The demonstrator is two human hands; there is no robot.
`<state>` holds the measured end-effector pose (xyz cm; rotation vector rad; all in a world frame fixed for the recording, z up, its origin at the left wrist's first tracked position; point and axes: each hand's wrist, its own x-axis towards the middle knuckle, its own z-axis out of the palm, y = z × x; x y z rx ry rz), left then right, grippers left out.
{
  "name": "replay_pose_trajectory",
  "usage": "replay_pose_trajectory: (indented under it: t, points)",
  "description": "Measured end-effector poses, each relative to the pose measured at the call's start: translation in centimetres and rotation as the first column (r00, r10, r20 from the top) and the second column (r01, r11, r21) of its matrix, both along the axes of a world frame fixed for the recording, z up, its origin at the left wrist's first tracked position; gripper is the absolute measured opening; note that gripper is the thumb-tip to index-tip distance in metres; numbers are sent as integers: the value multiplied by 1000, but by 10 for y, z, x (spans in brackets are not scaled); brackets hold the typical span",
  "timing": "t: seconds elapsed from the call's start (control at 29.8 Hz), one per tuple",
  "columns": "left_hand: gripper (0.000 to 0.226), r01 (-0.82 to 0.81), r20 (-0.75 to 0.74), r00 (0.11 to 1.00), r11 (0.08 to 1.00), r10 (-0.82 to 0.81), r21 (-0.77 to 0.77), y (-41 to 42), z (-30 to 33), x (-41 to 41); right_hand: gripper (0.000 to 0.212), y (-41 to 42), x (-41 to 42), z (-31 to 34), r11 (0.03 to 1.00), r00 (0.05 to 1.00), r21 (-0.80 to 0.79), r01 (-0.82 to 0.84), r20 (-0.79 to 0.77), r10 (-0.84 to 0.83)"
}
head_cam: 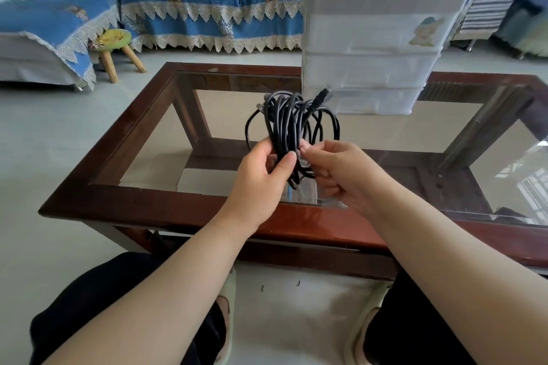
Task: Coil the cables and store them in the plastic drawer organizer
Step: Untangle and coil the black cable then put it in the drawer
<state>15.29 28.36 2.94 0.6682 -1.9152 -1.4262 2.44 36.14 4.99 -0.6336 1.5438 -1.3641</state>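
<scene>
Black cable (292,121) coiled in loops, gripped by left hand (261,178) above the worktop (148,204). Pinched by right hand (341,172) too. White drawer organizer (376,38) just behind.

Head view, seated at glass-topped wooden coffee table (142,201). Black cable coil (292,124) held upright above glass; L hand (261,178) grips lower part of loops, thumb across strands; R hand (341,172) pinches strands just beside it. One plug end sticks up at top of coil. White plastic drawer organizer (373,38) on table behind coil, top drawer pulled out. Blue-covered sofa (207,9) & small wooden stool (117,50) in bkgd.
</scene>
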Motion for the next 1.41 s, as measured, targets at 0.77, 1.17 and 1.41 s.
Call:
replay_pose_trajectory:
  t: [0.77, 1.17, 1.41]
  points:
    - [14, 284, -428, 904, 728, 15, 624, -11, 24, 6, 72, 4, -17, -10, 912, 835, -332, -240, 408, 368]
    - [73, -9, -130, 989, 892, 76, 452, -19, 29, 10, 38, 6, -22, 1, 974, 993, -213, 75, 102, -55]
    - [104, 171, 342, 937, 766, 67, -620, -28, 35, 19, 74, 14, -15, 0, 985, 711, 111, -130, -682, 170]
